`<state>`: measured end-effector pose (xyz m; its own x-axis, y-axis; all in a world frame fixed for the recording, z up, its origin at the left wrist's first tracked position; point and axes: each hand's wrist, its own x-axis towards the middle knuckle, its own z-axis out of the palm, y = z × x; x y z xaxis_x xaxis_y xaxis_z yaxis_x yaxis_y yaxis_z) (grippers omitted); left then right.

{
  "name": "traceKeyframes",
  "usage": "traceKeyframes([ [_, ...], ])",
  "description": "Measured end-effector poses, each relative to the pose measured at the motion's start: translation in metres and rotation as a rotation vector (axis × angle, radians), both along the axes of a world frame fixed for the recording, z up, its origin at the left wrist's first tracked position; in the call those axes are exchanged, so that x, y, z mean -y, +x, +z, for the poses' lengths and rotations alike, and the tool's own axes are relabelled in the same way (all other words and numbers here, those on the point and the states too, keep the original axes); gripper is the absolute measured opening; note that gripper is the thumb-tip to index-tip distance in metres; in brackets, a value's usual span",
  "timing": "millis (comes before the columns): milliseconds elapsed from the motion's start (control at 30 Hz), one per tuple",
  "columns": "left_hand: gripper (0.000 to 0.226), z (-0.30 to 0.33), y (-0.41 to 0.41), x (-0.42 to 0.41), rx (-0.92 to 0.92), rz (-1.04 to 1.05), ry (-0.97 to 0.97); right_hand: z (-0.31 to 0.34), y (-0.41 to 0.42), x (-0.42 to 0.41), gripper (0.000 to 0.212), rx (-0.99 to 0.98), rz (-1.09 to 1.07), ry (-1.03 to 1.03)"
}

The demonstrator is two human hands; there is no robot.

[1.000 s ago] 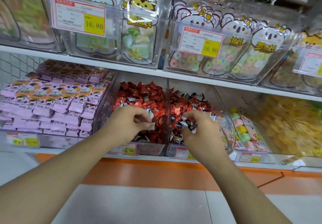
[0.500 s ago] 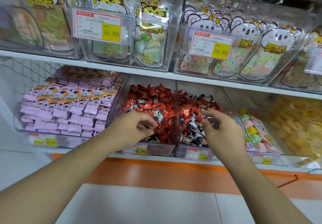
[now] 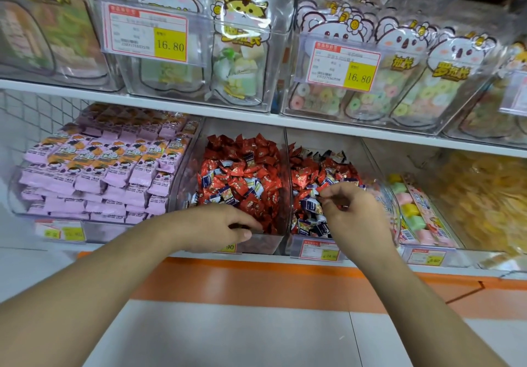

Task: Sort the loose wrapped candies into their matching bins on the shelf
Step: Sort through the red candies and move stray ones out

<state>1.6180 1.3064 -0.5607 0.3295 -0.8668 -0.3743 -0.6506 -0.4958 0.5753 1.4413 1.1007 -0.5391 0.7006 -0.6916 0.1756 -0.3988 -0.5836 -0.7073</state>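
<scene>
Two clear plastic bins stood side by side at the middle of the lower shelf, sharing a transparent divider wall. The left bin (image 3: 281, 167) was heaped with red wrapped candies (image 3: 242, 178), a few navy-and-white wrapped candies (image 3: 225, 192) scattered among them toward 7 o'clock of the heap. The right bin (image 3: 392, 209), at 3 o'clock of the first, held a mix: red wrappers piled at the back, navy-and-white wrappers (image 3: 309, 224) gathered low at its front wall.
</scene>
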Motion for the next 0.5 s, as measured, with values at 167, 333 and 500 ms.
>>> traceKeyframes([
  [167,0.037,0.007,-0.008,-0.007,0.023,0.034,-0.062,0.002,-0.002,-0.004,0.020,-0.010,-0.003,-0.026],
  [333,0.031,0.005,-0.010,-0.011,0.046,0.089,-0.166,0.006,-0.003,-0.009,0.022,-0.010,-0.004,-0.026],
  [500,0.018,0.004,-0.013,-0.010,-0.034,0.245,-0.373,0.009,-0.003,-0.014,0.020,0.005,0.024,-0.035],
])
